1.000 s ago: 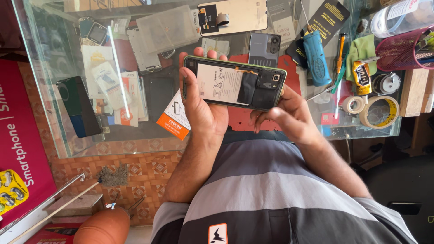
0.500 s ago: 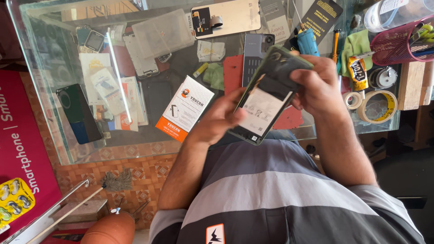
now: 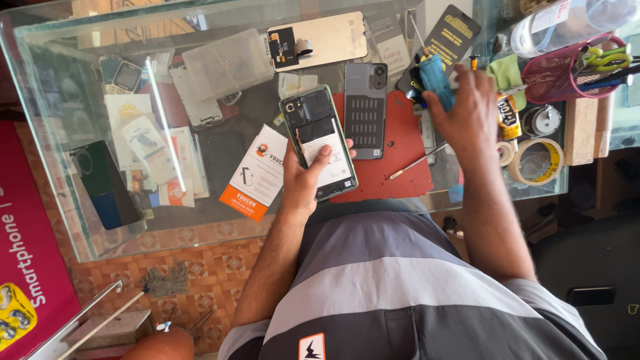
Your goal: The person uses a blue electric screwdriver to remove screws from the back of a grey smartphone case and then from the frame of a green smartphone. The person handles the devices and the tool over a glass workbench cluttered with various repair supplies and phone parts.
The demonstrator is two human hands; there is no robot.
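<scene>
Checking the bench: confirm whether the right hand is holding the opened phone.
No, the left hand holds the opened phone; the right hand reaches toward a blue tool.

Left hand (image 3: 308,175) is curled in a grip, thumb laid flat across the phone (image 3: 319,142) — forearm angled up from the torso. Right hand (image 3: 465,103) reaches farther right of the phone, fingers bent down — arm extended.
</scene>
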